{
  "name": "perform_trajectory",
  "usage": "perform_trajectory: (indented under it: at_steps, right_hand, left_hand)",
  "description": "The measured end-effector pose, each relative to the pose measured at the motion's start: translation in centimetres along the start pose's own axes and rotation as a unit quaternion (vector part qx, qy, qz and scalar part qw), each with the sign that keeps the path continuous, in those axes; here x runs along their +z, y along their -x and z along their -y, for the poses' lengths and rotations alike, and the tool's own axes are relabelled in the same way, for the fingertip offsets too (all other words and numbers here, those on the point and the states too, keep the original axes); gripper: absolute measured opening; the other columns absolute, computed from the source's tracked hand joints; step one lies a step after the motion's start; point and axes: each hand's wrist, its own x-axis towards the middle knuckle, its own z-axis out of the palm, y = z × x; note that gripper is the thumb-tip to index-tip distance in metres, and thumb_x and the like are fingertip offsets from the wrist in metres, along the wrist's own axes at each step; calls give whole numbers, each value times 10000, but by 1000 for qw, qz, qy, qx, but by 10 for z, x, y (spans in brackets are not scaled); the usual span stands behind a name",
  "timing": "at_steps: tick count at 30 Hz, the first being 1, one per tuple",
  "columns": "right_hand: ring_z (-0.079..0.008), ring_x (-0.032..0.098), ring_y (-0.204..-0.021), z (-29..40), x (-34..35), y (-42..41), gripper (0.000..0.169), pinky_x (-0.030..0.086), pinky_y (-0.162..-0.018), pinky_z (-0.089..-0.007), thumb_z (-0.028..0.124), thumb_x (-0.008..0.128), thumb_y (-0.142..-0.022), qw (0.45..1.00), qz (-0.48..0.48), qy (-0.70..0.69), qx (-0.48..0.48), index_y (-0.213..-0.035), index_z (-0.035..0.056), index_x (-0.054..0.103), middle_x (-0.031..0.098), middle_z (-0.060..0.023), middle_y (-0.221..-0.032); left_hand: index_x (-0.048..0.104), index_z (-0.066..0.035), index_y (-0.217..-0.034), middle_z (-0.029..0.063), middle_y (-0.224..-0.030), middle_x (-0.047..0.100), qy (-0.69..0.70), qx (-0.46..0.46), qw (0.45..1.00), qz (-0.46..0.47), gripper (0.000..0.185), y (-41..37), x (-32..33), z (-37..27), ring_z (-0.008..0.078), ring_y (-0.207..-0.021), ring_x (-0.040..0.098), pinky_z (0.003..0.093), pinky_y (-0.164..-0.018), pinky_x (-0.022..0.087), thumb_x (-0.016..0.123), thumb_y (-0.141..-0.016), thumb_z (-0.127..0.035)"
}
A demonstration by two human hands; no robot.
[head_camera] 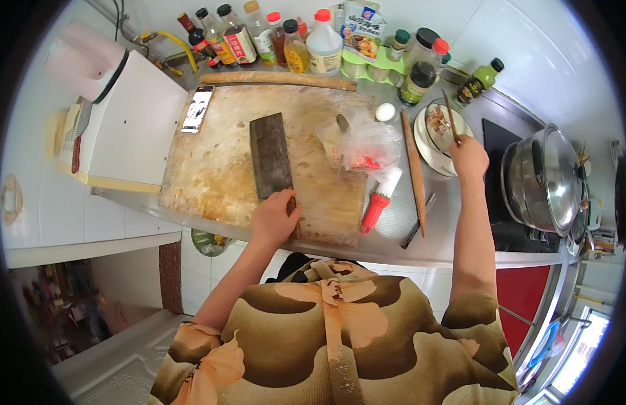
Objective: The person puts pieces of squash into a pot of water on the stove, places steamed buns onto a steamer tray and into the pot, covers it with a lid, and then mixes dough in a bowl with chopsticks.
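Observation:
On the large wooden cutting board (pixel 217 192) lies a cleaver (pixel 270 157), its handle towards me. My left hand (pixel 276 217) is on that handle, fingers curled around it. At the right, my right hand (pixel 468 158) grips wooden chopsticks (pixel 450 114) whose tips reach into a glass bowl (pixel 437 121) with some brownish food. The bowl rests on a white plate (pixel 434 158). Between the hands are a crumpled clear plastic bag (pixel 376 144) with something red inside, a red-handled brush (pixel 376 207) and a tapered wooden rolling pin (pixel 414 174). An egg (pixel 385 112) sits behind them.
A long wooden rod (pixel 277 80) and several sauce bottles (pixel 239 40) line the back. A phone (pixel 197 109) lies on the board's left corner. A lidded steel pot (pixel 541 177) stands on the cooktop at right. A black-handled knife (pixel 412 233) lies near the front edge.

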Motion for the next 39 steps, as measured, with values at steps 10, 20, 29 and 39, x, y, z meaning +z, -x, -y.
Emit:
perform_trajectory:
  at_steps: [10, 20, 29, 39]
  right_hand:
    - [-97, 602, -744, 113, -43, 105, 259, 479, -693, -236, 109, 600, -856, 872, 18, -488, 16, -1084, 5, 662, 679, -63, -828]
    - [-333, 636, -686, 287, 59, 89, 167, 512, -644, -433, 180, 606, -775, 938, -2, -274, -212, -830, 27, 645, 639, -185, -753]
    - [-358, 629, -763, 323, 98, 56, 199, 511, -686, -453, 167, 608, -783, 964, -24, -158, -212, -944, 50, 632, 632, -172, -889]
    - [-270, 619, -800, 283, 0, 117, 338, 513, -703, -381, 131, 647, -791, 881, -99, -395, -240, -1119, 71, 591, 597, -118, -1045]
  left_hand:
    - [583, -125, -983, 74, -815, 584, -26, 65, 998, 1, 256, -7, -8, 14, 290, -728, 600, 386, -600, 482, 667, -752, -193]
    - [583, -130, -870, 74, -779, 509, -32, 117, 992, -29, 193, 0, -30, 58, 292, -700, 571, 395, -555, 466, 658, -693, -108]
    - [551, -134, -825, 78, -872, 477, -48, 70, 996, -31, 190, 13, -62, 90, 292, -816, 534, 417, -555, 459, 616, -668, -49]
    - [544, -99, -850, 107, -924, 512, -91, -2, 994, -55, 202, 6, -105, 142, 328, -886, 529, 435, -694, 458, 609, -670, -35]
